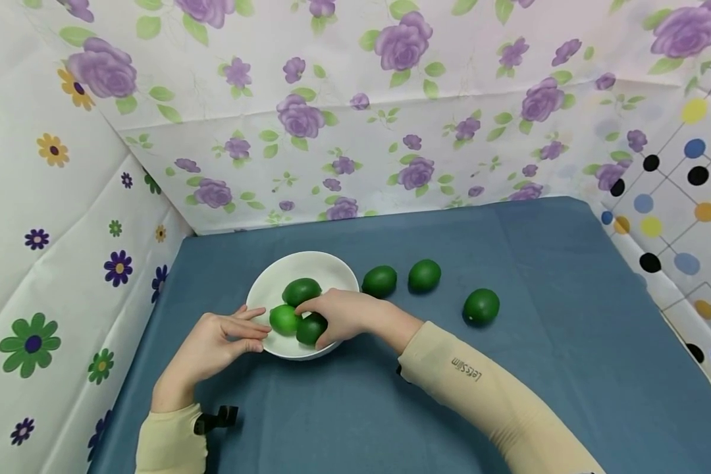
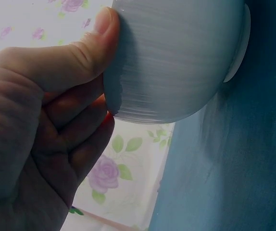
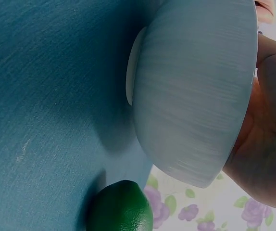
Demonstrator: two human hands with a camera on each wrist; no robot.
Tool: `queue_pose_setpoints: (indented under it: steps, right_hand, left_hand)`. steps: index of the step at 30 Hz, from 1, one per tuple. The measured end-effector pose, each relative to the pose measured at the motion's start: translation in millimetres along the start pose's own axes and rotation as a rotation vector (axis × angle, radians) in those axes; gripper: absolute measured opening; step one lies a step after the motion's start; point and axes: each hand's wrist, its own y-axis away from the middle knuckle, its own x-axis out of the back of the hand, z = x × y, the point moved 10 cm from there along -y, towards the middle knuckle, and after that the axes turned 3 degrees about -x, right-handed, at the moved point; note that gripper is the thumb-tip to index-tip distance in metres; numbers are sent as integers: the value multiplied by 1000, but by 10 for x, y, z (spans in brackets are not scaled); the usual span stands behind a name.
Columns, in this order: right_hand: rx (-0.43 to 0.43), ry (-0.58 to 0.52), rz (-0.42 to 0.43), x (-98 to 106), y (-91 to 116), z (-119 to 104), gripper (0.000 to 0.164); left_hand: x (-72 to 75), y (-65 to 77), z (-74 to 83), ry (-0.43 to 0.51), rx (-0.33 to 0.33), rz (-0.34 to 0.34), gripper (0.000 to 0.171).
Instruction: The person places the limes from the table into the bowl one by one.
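Note:
A white bowl stands on the blue cloth, with limes inside it. My left hand pinches its left rim; in the left wrist view the thumb lies against the outer wall. My right hand reaches over the right rim and grips a dark green lime inside. Touching or close beside that lime is a bright green lime, and another dark green lime lies behind them. In the right wrist view the bowl's wall hides my right fingertips.
Three more dark green limes rest on the cloth right of the bowl: one near its rim, one beside that and one farther right. Flowered sheets rise behind and at the left; a dotted sheet hangs at the right.

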Motion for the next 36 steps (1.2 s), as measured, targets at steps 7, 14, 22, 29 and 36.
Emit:
queue_pose_setpoints:
  steps: [7, 14, 22, 29, 36]
  right_hand:
    - [5, -8, 22, 12, 4, 9, 66]
    - [3, -24, 42, 48, 18, 24, 65]
    - [-1, -47, 57, 74, 54, 31, 61]
    - [12, -44, 106, 137, 92, 52, 57]
    - [1, -66, 139, 187, 127, 84, 54]
  left_hand:
    - [-2, 3, -4, -5, 9, -8, 22]
    - [3, -3, -10, 2, 8, -7, 22]
    - [-6, 3, -20, 8, 12, -11, 22]
    - [9, -5, -21, 17, 2, 3, 21]
    - [4, 7, 5, 22, -10, 2, 20]
